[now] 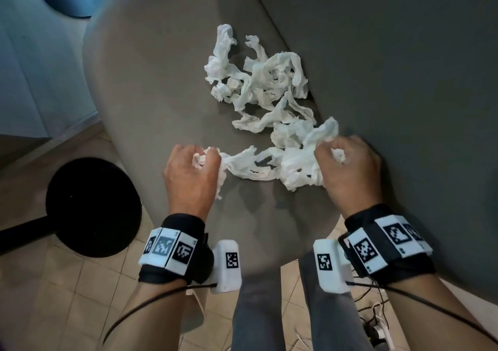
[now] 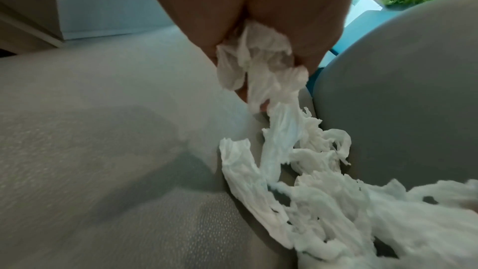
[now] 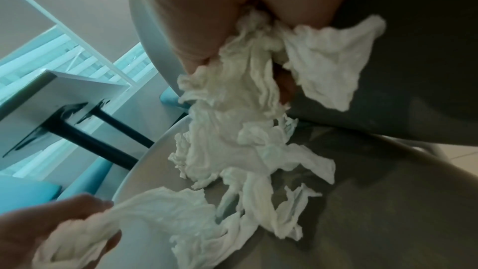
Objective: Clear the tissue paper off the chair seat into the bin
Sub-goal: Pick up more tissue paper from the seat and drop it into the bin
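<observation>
1. My left hand (image 1: pixel 192 174) clutches one end of a torn white tissue paper strip (image 1: pixel 250 163).
2. My right hand (image 1: pixel 347 168) grips its other, bunched end.
3. More crumpled white tissue (image 1: pixel 258 81) lies toward the back edge of the grey fabric chair seat (image 1: pixel 151 86).

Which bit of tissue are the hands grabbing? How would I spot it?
Find the grey chair seat. White tissue paper lies scattered along its backrest side. The grabbed strip is nearest the person, stretched between the left hand and right hand; the rest lies untouched farther away.
</observation>
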The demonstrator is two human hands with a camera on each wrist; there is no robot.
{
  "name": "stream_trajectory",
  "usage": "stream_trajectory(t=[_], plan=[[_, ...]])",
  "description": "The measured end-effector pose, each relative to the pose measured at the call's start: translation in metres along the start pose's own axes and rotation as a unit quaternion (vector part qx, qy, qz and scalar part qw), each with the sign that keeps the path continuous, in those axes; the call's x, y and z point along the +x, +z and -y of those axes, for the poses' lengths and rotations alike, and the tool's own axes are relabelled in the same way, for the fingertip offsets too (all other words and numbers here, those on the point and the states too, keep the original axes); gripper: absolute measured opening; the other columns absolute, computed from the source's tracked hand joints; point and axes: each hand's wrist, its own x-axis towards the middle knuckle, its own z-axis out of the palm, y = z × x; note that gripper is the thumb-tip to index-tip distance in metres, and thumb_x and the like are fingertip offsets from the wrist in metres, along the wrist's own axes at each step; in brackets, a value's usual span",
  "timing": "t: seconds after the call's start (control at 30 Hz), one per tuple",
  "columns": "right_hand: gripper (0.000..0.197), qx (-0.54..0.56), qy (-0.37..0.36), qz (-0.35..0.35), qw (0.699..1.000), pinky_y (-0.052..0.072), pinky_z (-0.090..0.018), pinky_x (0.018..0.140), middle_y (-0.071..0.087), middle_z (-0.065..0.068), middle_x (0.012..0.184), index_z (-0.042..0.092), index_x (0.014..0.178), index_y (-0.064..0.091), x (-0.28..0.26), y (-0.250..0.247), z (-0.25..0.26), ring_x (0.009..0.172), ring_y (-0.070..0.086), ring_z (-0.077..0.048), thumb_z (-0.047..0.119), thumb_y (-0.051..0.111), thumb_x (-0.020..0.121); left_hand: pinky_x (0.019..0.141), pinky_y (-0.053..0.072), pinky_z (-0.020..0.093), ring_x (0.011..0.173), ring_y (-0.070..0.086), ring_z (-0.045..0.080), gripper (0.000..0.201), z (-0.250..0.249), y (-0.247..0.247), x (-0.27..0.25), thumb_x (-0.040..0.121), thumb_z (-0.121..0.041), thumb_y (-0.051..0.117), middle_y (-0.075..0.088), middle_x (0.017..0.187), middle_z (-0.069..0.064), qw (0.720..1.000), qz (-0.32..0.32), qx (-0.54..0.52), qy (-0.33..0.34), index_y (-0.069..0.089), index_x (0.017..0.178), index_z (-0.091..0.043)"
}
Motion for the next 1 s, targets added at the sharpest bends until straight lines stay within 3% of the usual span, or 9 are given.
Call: stream_trajectory(t=[0.07,0.13,0.23,0.33,0.4,0.47,0.53,0.77,1.0], plan=[[0.018,-0.001,0.001,-0.006,1.0,0.035,-0.029,0.064,0.055,-0.002,0.08,0.01,0.07,0.056,-0.003,0.002,-0.002,0.073,0.05,-0.021,0.021,0.064,0.081,0.072,0.052,0.037,0.077,0.063,0.022,0.016,0.003,0.001,-0.003,0.086,-0.03,0.065,0.065,0.08,-0.002,1.0,0.016,-0.024,-0.01,0.061,0.082,-0.016],[0.011,0.018,0.004,0.014,1.0,0.037,-0.027,0.066,0.056,0.0,0.082,0.013,0.075,0.052,-0.005,0.003,-0.002,0.076,0.051,-0.017,0.011,0.062,0.078,0.066,0.047,0.033,0.069,0.06,0.021,0.014,0.004,0.004,-0.007,0.088,-0.027,0.064,0.063,0.073,-0.004,0.999,0.045,-0.016,-0.014,0.056,0.091,-0.017],[0.017,0.063,-0.007,0.046,0.997,0.038,-0.008,0.066,0.059,0.006,0.088,0.012,0.091,0.056,-0.006,0.008,-0.003,0.078,0.053,-0.009,-0.002,0.053,0.082,0.062,0.039,0.031,0.064,0.055,0.02,0.014,0.004,0.016,-0.012,0.094,-0.027,0.059,0.059,0.071,-0.001,0.995,0.103,0.014,0.009,0.051,0.104,-0.022],[0.023,0.046,-0.005,0.083,0.995,0.035,-0.01,0.059,0.063,0.002,0.1,0.019,0.107,0.058,-0.005,0.022,-0.009,0.068,0.051,-0.009,0.008,0.054,0.088,0.07,0.044,0.033,0.076,0.058,0.024,0.03,0.012,0.035,-0.016,0.095,-0.034,0.057,0.064,0.088,0.002,0.972,0.208,0.1,0.034,0.047,0.123,-0.028],[0.034,-0.015,0.006,0.128,0.992,0.044,-0.021,0.073,0.062,0.0,0.118,0.03,0.118,0.053,-0.006,0.032,-0.018,0.09,0.058,-0.017,0.025,0.062,0.086,0.074,0.046,0.035,0.083,0.059,0.027,0.039,0.018,0.046,-0.018,0.094,-0.037,0.057,0.065,0.096,0.004,0.954,0.248,0.161,0.043,0.044,0.129,-0.03],[0.045,-0.104,0.025,0.179,0.978,0.047,-0.032,0.087,0.057,0.003,0.129,0.037,0.124,0.051,-0.007,0.04,-0.026,0.109,0.057,-0.023,0.042,0.064,0.081,0.076,0.05,0.039,0.089,0.063,0.032,0.035,0.022,0.051,-0.019,0.091,-0.039,0.059,0.067,0.099,0.007,0.952,0.249,0.177,0.035,0.049,0.124,-0.029],[0.041,-0.154,0.035,0.195,0.968,0.046,-0.035,0.087,0.056,0.002,0.132,0.032,0.12,0.058,-0.008,0.047,-0.032,0.112,0.057,-0.029,0.045,0.062,0.082,0.077,0.049,0.038,0.092,0.062,0.031,0.028,0.024,0.05,-0.02,0.091,-0.038,0.058,0.067,0.101,0.006,0.956,0.237,0.173,0.024,0.057,0.115,-0.023],[0.025,-0.088,0.037,0.125,0.988,0.03,-0.023,0.073,0.056,-0.011,0.108,0.006,0.104,0.065,-0.01,0.038,-0.036,0.101,0.054,-0.03,0.015,0.064,0.08,0.07,0.036,0.03,0.077,0.05,0.023,0.015,0.035,0.029,-0.025,0.085,-0.022,0.062,0.052,0.089,0.005,0.981,0.154,0.114,0.02,0.063,0.084,-0.007],[0.026,0.018,0.057,0.071,0.996,0.041,-0.022,0.071,0.063,0.0,0.094,0.017,0.098,0.06,-0.017,0.015,-0.024,0.084,0.058,-0.019,0.0,0.055,0.079,0.065,0.037,0.03,0.073,0.055,0.026,0.009,0.038,0.014,-0.034,0.085,-0.012,0.06,0.064,0.08,0.003,0.991,0.126,0.022,-0.05,0.054,0.088,-0.019]])
